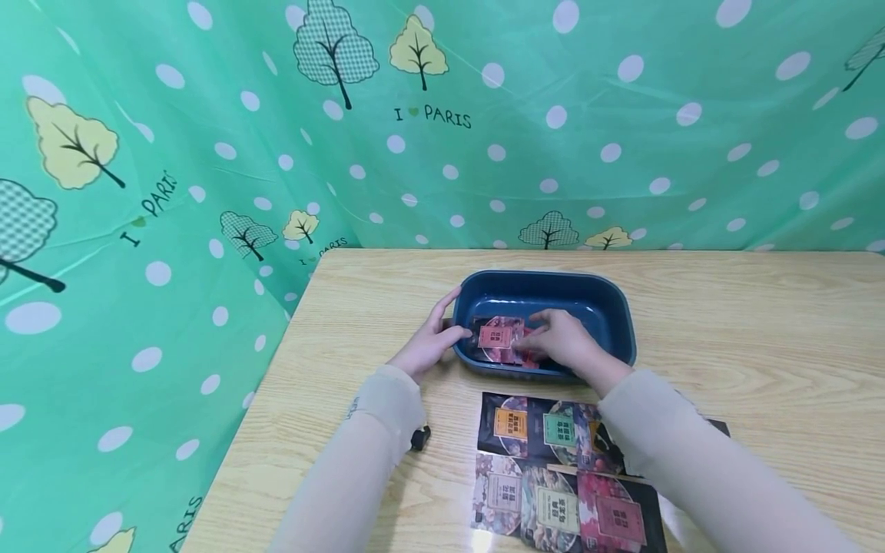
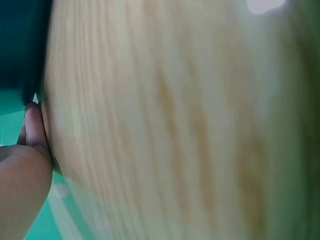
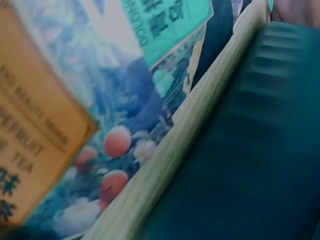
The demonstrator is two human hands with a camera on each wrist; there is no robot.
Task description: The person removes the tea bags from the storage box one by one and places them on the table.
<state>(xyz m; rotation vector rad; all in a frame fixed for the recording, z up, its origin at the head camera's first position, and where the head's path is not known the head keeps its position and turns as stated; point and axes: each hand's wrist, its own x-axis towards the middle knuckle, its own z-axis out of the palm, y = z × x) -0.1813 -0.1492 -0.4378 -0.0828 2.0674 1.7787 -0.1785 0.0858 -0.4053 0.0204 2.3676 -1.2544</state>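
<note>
A dark blue rectangular tub (image 1: 611,307) stands on the table. My left hand (image 1: 430,342) holds its left end, thumb over the rim and fingers along the outer wall; in the left wrist view that hand (image 2: 30,150) lies beside the dark wall. Inside the tub, my right hand (image 1: 560,338) reaches down from the right and pinches the right edge of a red tea packet (image 1: 494,338) lying at the left end. More red packaging shows under its right edge. The right wrist view shows the tub's outer wall (image 3: 240,150) close up, and only a bit of the hand.
In front of the tub lie two rows of tea packets, including an orange-label one (image 1: 510,422), a green-label one (image 1: 558,428) and a red one (image 1: 622,518). My right sleeve covers some. A small black object (image 1: 419,438) sits by my left sleeve. A green polka-dot curtain (image 1: 588,177) hangs behind.
</note>
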